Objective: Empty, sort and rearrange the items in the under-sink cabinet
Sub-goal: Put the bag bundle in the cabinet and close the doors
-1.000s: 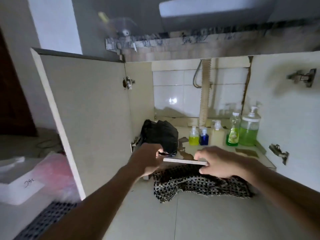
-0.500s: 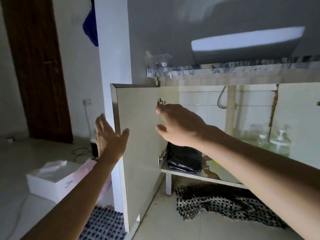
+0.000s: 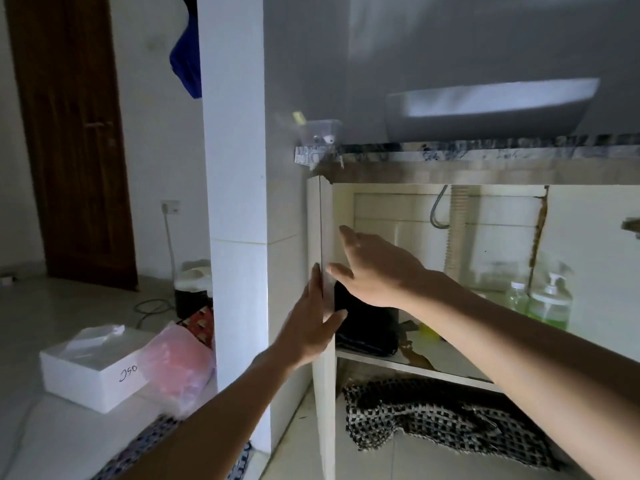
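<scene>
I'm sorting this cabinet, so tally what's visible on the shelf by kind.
Pump bottle: 1
Clear bottle with green liquid: 1
Black bag: 1
Small yellow item, partly hidden by the arm: 1
Total: 4

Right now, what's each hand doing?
Left hand: open, flat against the cabinet door.
Right hand: open, fingers straight, holding nothing.

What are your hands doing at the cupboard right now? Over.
Left hand open, flat on the cabinet door. Right hand open, on the door's inner side. Black bag, soap bottle still inside.
</scene>
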Demonstrator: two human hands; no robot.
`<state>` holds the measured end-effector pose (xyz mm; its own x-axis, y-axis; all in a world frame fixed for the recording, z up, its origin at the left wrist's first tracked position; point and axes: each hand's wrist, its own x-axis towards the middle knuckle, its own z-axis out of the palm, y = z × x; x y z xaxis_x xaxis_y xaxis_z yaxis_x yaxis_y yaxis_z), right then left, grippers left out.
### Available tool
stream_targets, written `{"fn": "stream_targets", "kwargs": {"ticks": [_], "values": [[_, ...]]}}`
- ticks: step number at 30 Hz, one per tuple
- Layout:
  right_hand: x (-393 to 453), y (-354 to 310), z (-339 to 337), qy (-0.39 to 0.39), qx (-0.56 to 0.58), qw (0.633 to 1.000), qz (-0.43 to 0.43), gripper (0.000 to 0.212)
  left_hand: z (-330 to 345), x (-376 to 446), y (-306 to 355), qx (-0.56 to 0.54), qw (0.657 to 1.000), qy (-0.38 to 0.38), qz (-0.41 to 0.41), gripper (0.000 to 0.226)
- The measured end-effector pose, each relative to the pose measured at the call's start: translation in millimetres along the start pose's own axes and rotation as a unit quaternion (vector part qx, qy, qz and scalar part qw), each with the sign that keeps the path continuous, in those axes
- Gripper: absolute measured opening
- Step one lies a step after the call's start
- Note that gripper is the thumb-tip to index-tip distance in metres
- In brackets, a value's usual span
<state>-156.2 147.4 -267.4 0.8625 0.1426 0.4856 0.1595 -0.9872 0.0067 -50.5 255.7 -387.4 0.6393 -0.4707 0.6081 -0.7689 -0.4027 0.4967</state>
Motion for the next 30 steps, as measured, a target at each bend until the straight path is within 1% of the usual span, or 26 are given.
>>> {"fn": "stream_targets", "kwargs": {"ticks": [2,4,6,8,10,11,12,14,17,19,25,30], "values": [[-8.7,15.4,0.6,-0.003,-0.013,1.000,0.024,0.056,17.4,7.1,10.6,0.025,1.000,-0.013,0.003,0.097],[-12.8,31.7,3.2,-0.017,-0.009,0.998,0.065,0.056,33.2,13.1,24.6,0.051,0.999,0.006,0.000,0.097],[-13.4,47.9,8.1,-0.036,0.031,0.993,0.107,0.054,49.1,20.0,33.6,0.058,0.998,0.005,0.002,0.098],[-16.1,66.3,14.3,-0.029,0.080,0.987,0.133,0.043,68.3,24.1,37.3,0.067,0.997,-0.024,-0.005,0.102],[-18.9,89.4,24.8,0.044,0.127,0.980,0.149,0.034,91.0,30.5,39.7,0.081,0.996,-0.041,-0.016,0.104],[-18.9,102.1,31.4,0.087,0.145,0.974,0.153,0.033,103.1,35.6,41.9,0.086,0.996,-0.032,-0.014,0.103],[-17.2,114.5,37.0,0.115,0.157,0.967,0.165,0.031,114.0,41.8,44.7,0.088,0.996,-0.019,-0.010,0.101],[-8.9,135.9,44.0,0.147,0.171,0.956,0.189,0.027,130.1,57.5,51.9,0.078,0.997,0.006,-0.012,0.095],[7.7,157.9,45.8,0.176,0.192,0.947,0.190,0.024,144.2,77.4,56.1,0.075,0.996,0.037,-0.013,0.090],[18.7,168.4,44.7,0.182,0.193,0.946,0.188,0.023,150.6,86.8,55.2,0.094,0.995,0.041,-0.009,0.090],[49.2,203.0,43.6,0.177,0.229,0.938,0.191,0.031,167.0,119.6,46.2,0.120,0.993,0.010,-0.016,0.098],[73.1,248.6,50.0,0.162,0.252,0.925,0.235,0.031,184.7,162.4,42.6,0.167,0.986,-0.007,-0.013,0.095]]}}
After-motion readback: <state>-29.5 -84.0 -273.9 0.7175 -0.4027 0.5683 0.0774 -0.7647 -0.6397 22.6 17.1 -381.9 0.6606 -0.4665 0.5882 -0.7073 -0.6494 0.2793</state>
